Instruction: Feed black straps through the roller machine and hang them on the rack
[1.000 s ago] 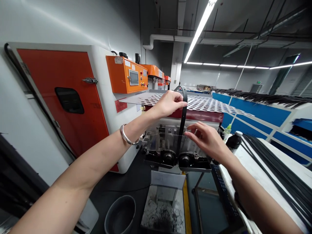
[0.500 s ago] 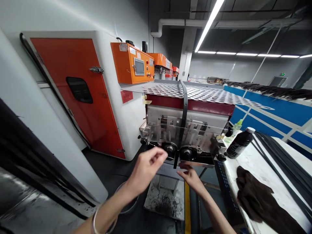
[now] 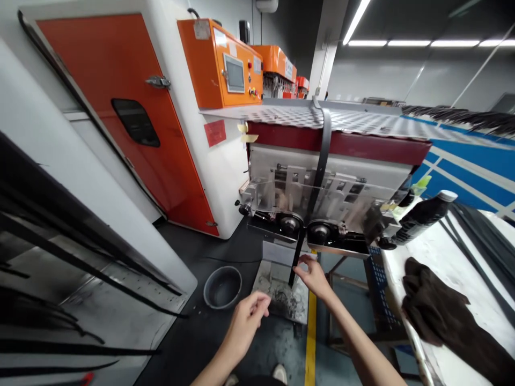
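Observation:
A long black strip (image 3: pixel 323 155) drapes over the front of the machine (image 3: pixel 281 187) and passes down between two dark round rollers. Its lower end hangs below them, and the pinched fingers of my right hand (image 3: pixel 314 276) are on it from the right side. Lower and to the left, my left hand (image 3: pixel 250 319) is closed in a loose curl in the air, apart from the strip, with nothing visible in it. A clear plastic guard (image 3: pixel 265 195) covers the front mechanism above the rollers.
Below stands a stained metal base (image 3: pixel 281 300), with a dark bucket (image 3: pixel 222 288) to its left. On the right, a white table (image 3: pixel 475 279) carries a dark bottle (image 3: pixel 426 217), a brown cloth (image 3: pixel 438 311) and black strips. An orange-doored cabinet (image 3: pixel 120 118) is at left.
My left hand has dropped away from the rollers. My right hand has lowered slightly and now pinches the strip, whose end hangs further down. The view has tilted downward.

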The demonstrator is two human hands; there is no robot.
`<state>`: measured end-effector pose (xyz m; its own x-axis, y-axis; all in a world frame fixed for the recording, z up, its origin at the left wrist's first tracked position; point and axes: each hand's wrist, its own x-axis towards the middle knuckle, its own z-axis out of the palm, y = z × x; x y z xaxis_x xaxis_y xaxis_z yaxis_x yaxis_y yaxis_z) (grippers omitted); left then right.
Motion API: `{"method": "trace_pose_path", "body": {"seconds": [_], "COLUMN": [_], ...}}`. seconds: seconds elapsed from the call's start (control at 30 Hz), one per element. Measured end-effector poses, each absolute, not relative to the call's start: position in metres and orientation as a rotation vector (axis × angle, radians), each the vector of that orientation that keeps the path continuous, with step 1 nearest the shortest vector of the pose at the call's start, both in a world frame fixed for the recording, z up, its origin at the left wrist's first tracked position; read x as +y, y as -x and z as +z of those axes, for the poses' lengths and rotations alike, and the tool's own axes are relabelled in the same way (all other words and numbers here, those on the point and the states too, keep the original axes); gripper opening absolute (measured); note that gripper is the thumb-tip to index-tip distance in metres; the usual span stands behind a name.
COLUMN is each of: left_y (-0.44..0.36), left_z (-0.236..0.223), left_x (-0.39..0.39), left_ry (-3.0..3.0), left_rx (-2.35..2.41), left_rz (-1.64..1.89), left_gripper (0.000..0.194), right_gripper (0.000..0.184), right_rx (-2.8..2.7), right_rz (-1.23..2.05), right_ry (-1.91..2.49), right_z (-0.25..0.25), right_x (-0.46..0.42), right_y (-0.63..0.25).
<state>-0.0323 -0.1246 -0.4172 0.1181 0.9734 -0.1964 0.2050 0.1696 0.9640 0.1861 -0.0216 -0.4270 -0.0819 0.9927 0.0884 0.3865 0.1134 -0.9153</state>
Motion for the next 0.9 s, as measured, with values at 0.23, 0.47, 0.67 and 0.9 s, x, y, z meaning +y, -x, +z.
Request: {"method": "trace_pose_path", "body": {"seconds": [0.23,0.47,0.67,0.9], "left_y": [0.004,-0.013,-0.014,-0.001], "left_z": [-0.436,-0.452,-0.469,-0.499], "left_x": [-0.110,-0.110,-0.112,-0.117], "left_ry": [-0.930,-0.896,-0.921,-0.930], "left_rx": [1.224,1.246,1.288,1.468], "left_rz": [0.689,0.701,0.725,0.732], "left_gripper": [0.020,0.013,0.012,0.020], "right_gripper": [0.021,0.020,0.025,0.043], "right_rx": [-1.445,-1.256,-1.082,-1.032], "right_rz": [1.437,1.574,1.705,1.520], "right_ry": [1.385,1.411,1.457,1.552], "right_z": [-0.443,-0.453,-0.480,-0.504], "right_x": [-0.072,-0.091,-0.097,-0.076], "right_y": [-0.174,-0.167,-0.169,-0.190]}}
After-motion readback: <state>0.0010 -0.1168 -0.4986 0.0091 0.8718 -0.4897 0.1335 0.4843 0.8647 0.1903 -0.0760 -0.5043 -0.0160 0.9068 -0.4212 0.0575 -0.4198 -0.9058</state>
